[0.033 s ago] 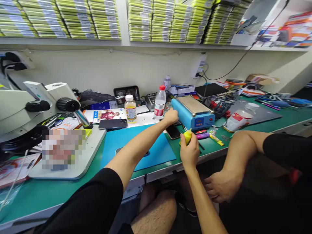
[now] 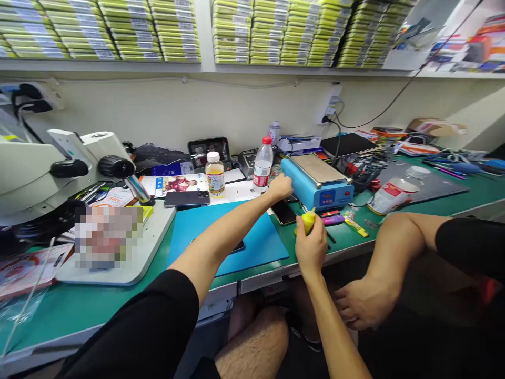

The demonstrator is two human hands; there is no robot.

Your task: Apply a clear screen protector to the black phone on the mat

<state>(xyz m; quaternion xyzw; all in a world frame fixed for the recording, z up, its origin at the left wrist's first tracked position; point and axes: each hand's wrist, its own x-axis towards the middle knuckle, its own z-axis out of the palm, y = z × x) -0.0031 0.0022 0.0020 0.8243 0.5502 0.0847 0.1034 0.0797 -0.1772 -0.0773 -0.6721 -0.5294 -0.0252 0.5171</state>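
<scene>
Green tabletop (image 2: pixel 71 310) below shelves of stacked yellow-green boxes (image 2: pixel 158 31). The left hand (image 2: pixel 281 187) rests with curled fingers against the left end of a blue heating plate (image 2: pixel 315 184) mid-tabletop; whether it grips anything cannot be told. The right hand (image 2: pixel 311 247) is clenched round a small yellow bottle (image 2: pixel 308 220) above the front edge. The left forearm hides most of one phone on the blue mat (image 2: pixel 256 247). Two more phones lie bare: a dark phone (image 2: pixel 185 198) behind the mat and a second phone (image 2: pixel 283 212) just below the left hand. Two bottles stand toward the back edge, a yellow-liquid bottle (image 2: pixel 215 176) and a red-capped bottle (image 2: pixel 262 166). A co-worker's arm (image 2: pixel 390 247) leans on the front edge.
</scene>
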